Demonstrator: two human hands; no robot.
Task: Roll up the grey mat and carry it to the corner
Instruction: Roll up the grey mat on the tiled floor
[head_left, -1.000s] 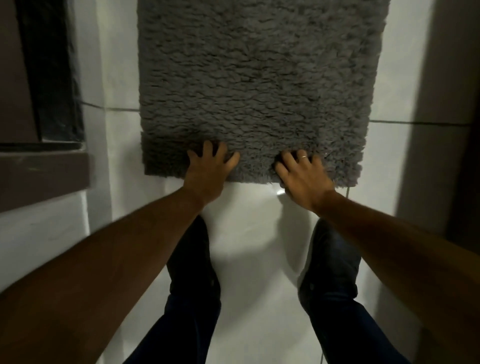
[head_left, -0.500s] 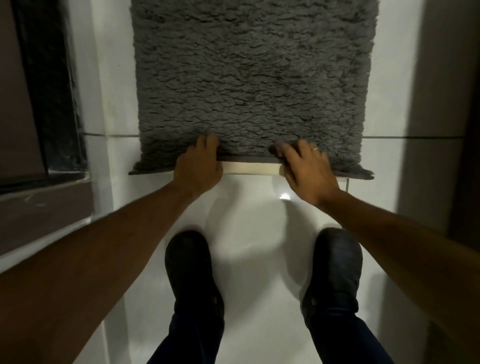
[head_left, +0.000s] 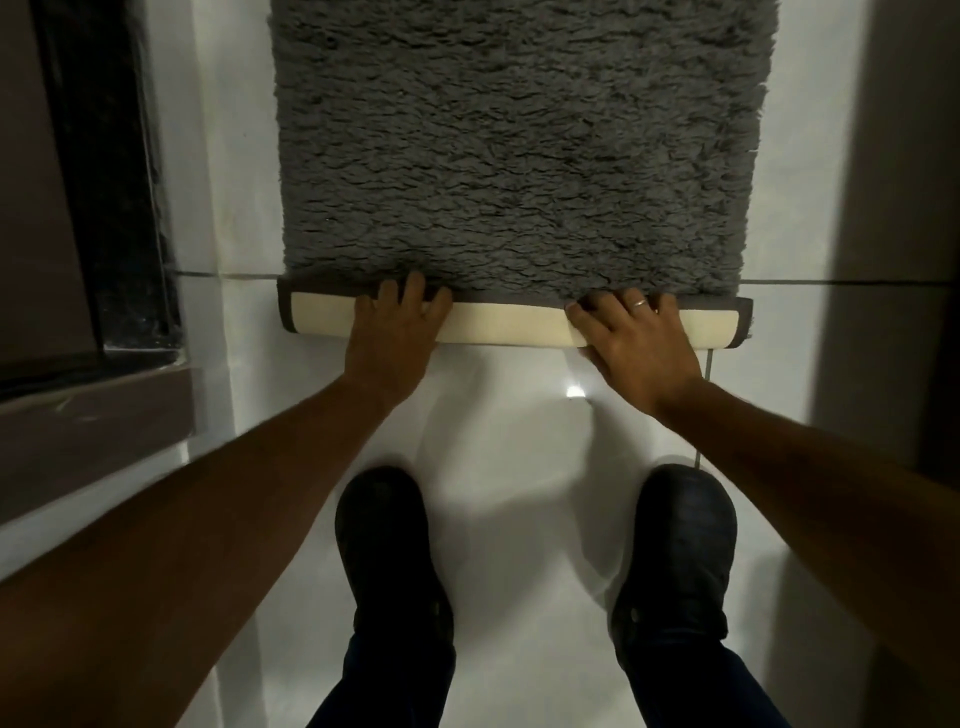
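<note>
The shaggy grey mat lies on the white tiled floor ahead of me. Its near edge is turned over into a low fold that shows a cream underside with a dark grey border. My left hand presses on the left part of this fold, fingers curled over its far edge. My right hand, with a ring on one finger, grips the right part of the fold in the same way.
My two dark shoes stand on the white floor just behind the fold. A dark doorframe and a brown step run along the left. A shadowed wall rises on the right.
Both hands lifted the mat's near edge and turned it over away from me. The cream underside has come into view and the fold has grown wider.
</note>
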